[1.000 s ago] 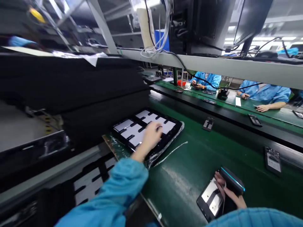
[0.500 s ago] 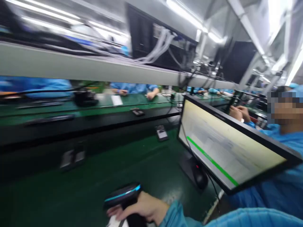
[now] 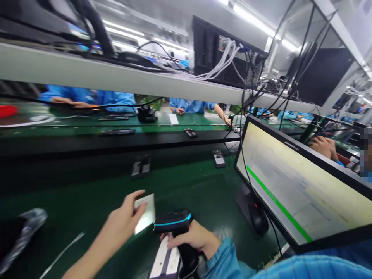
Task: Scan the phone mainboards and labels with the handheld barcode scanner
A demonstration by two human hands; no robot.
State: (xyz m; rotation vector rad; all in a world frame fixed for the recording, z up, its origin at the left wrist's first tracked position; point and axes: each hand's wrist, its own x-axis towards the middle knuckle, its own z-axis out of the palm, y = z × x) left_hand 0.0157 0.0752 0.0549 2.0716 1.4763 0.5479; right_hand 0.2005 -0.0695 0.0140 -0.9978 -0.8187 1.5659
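Note:
My left hand (image 3: 123,219) holds a thin flat rectangular panel (image 3: 147,214) by its left side, thumb over its face; the panel is pale and shiny. To the right, my right hand (image 3: 196,236) is wrapped round the grip of a black barcode scanner (image 3: 173,221) with a blue stripe round its head. Beneath that hand lies a white flat piece with a dark stripe (image 3: 165,259), partly hidden by the fingers and scanner. Whether the right fingers also touch that piece, I cannot tell.
A monitor (image 3: 279,182) stands at the right, with a black mouse (image 3: 258,220) before it. Small dark devices (image 3: 219,159) lie at the back of the green bench (image 3: 186,186). A clear plastic wrap (image 3: 31,221) is at the left. Co-workers in blue sit beyond a shelf beam (image 3: 162,81).
My left hand has come into view with the flat panel. The view has swung left, and the scanner, still in my right hand, now appears further right.

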